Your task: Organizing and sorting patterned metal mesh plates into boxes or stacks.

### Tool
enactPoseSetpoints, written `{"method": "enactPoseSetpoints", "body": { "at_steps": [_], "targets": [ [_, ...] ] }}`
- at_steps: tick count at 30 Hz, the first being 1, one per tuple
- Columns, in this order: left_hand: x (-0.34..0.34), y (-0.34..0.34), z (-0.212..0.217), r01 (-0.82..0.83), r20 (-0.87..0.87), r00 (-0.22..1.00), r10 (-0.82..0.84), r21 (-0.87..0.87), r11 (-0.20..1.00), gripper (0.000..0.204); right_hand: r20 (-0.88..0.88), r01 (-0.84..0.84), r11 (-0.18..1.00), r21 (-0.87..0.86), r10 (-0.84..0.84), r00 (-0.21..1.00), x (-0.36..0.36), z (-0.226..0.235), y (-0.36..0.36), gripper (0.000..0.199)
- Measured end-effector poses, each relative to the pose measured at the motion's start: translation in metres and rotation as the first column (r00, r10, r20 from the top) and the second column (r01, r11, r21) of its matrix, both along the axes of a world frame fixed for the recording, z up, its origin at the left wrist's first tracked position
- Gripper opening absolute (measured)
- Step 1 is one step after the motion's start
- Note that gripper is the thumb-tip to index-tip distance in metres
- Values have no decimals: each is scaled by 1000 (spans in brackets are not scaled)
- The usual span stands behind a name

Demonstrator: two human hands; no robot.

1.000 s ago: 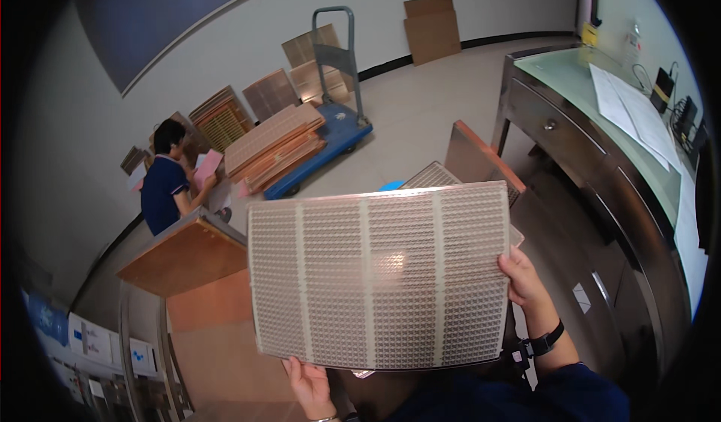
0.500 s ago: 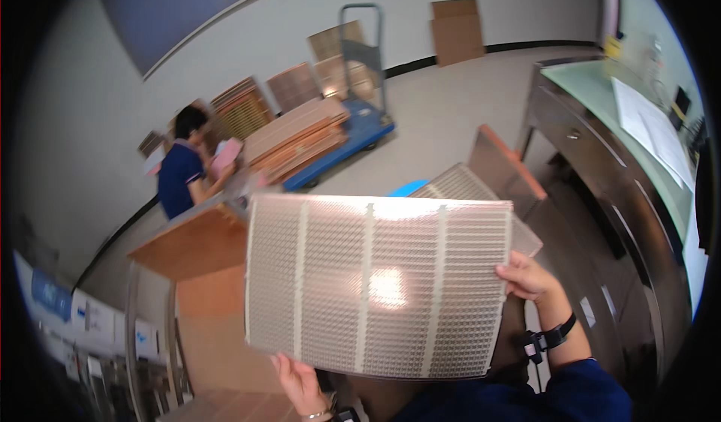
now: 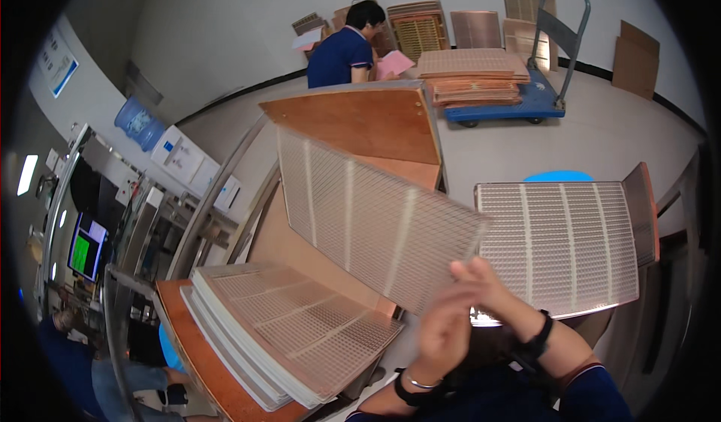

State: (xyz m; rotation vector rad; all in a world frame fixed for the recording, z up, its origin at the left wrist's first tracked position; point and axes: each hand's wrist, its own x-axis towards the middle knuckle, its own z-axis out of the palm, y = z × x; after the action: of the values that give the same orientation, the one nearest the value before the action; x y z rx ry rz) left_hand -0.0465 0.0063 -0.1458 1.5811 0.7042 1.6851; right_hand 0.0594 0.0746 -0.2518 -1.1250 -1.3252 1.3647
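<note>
While a stack (image 3: 289, 330) lies at left, the panel (image 3: 368, 215) slants mid-view; shifting it seems the step in hand. Left hand (image 3: 446, 330), blurred, may or may not grip; right hand (image 3: 482, 283), fingers curled, seems to pinch the right edge. Next calls for steadying it, clear of the second panel (image 3: 562, 249).

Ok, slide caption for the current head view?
Right hand at the edge of a tilted patterned panel, left hand blurred near it, panel stack nearby.

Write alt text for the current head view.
A person's left hand and right hand overlap by the end of a tilted, gridded panel; another tops a stack, lower left. Beyond, a co-worker is near a loaded blue trolley.
</note>
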Motion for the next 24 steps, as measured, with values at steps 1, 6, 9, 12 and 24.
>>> {"method": "enactPoseSetpoints", "body": {
  "at_steps": [1,6,9,12,24],
  "targets": [
    [3,-2,9,158,-45,986,-160,-27,987,22,252,-48,990,133,13,968,-20,-18,7,28],
    [18,-4,5,443,-84,889,-450,-89,892,25,51,-228,966,126,223,973,-105,-65,-13,35],
    [20,-3,-2,489,-72,862,-501,-137,861,25,56,-496,845,202,496,867,-107,-39,-35,28],
    [21,-2,3,466,-125,859,-497,-213,859,24,125,-771,562,298,778,615,-92,-30,-46,44],
    [-20,63,-106,-38,-47,999,10,-647,761,24,298,636,765,102,-633,714,236,12,-64,32]
  ]
}}
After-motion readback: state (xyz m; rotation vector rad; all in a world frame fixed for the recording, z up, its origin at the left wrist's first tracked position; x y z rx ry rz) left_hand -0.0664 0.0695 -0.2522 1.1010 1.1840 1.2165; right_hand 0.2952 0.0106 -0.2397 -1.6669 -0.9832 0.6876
